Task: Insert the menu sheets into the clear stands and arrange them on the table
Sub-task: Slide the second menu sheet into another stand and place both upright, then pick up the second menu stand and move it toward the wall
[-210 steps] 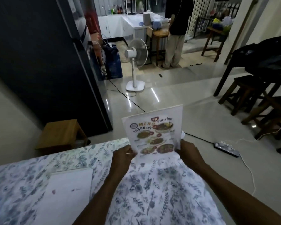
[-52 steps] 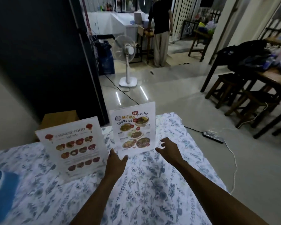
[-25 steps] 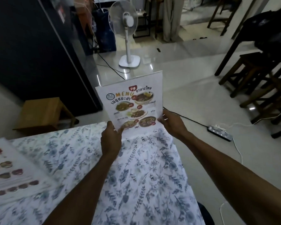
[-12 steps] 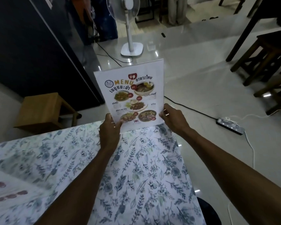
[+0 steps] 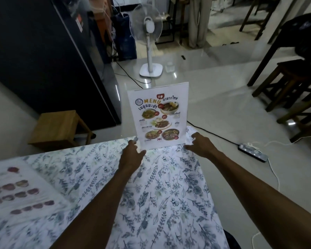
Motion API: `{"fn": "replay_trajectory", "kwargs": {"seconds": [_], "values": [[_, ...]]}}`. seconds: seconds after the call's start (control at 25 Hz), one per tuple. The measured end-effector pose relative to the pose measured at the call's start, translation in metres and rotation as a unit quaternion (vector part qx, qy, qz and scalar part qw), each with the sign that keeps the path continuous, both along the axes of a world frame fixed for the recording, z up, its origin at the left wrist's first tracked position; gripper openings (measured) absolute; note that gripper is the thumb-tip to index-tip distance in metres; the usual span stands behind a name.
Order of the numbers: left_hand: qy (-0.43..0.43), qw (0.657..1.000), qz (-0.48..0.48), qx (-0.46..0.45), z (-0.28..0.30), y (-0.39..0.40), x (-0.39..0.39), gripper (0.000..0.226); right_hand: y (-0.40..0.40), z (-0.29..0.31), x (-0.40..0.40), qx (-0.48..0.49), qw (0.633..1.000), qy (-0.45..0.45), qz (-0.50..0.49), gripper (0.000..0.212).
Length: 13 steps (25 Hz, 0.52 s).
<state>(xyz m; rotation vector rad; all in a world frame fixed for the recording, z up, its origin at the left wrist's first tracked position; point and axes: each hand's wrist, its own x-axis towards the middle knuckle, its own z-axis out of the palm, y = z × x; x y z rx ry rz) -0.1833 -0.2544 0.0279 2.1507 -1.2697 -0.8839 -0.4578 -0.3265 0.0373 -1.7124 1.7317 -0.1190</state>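
Menu stand (image 5: 159, 117): upright at centre frame, on the far corner of the table (image 5: 169, 194), its base just inside the far edge. The sheet inside reads "MENU" in orange capitals, with Thai script beside and below it, a round blue emblem at upper left of the sheet and a red fork-and-spoon badge at top. Five food photos, each with a small red price tag; captions under the dishes too small to read.

Left hand (image 5: 131, 155): fingers spread loosely, tips at the lower left corner of the stand; whether they touch it cannot be told. Nothing is gripped.
Right hand (image 5: 200, 145): fingers splayed open, just beside the lower right corner, apart from the sheet, holding nothing.

Table covered in a white cloth with blue leaf print. Its right edge runs close past the stand's right side; the far edge lies directly behind the base. Open cloth fills the near and middle area between the forearms.

Second menu (image 5: 20, 193): lower left of frame, blurred, rows of reddish dish photos, lettering unreadable, cut by the left frame edge; upright or lying flat, cannot tell.

Beyond the table: white pedestal fan (image 5: 149, 44), wooden stool (image 5: 58, 126), power strip (image 5: 252, 152) on the floor at right.
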Motion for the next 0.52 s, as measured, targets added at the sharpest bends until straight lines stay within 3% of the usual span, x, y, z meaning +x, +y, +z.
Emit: {"fn": "replay_trajectory", "kwargs": {"seconds": [0.2,0.52], "values": [[0.01,0.999,-0.024,-0.021,0.035,0.049,0.016,0.055,0.064,0.028,0.04,0.015,0.999,-0.036,-0.001,0.076],[0.002,0.995,-0.048,-0.085,0.08,0.168,0.091,0.054,0.192,0.067,0.176,0.008,0.995,-0.098,0.032,0.081]]}}
